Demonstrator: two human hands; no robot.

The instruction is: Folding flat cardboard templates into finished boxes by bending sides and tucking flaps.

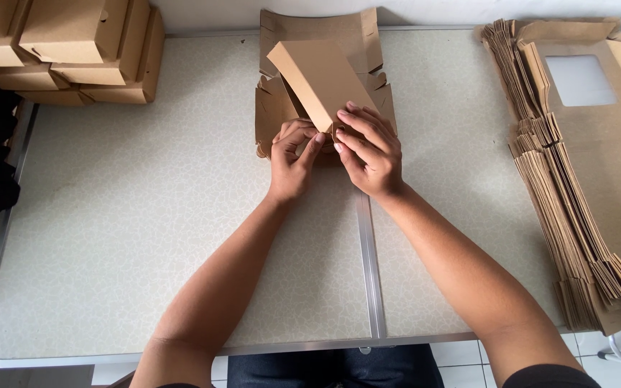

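A brown cardboard box blank lies partly folded at the far middle of the table, one long panel raised and tilted toward me. My left hand pinches the near edge of the blank with curled fingers. Beside it, my right hand presses fingers on the same near corner, just under the raised panel. The two hands touch each other at the fingertips. The fold beneath them is hidden.
A tall fanned stack of flat brown box blanks, the top one with a clear window, fills the right side. Several folded brown boxes are piled at the far left corner. A metal seam runs down the table's middle.
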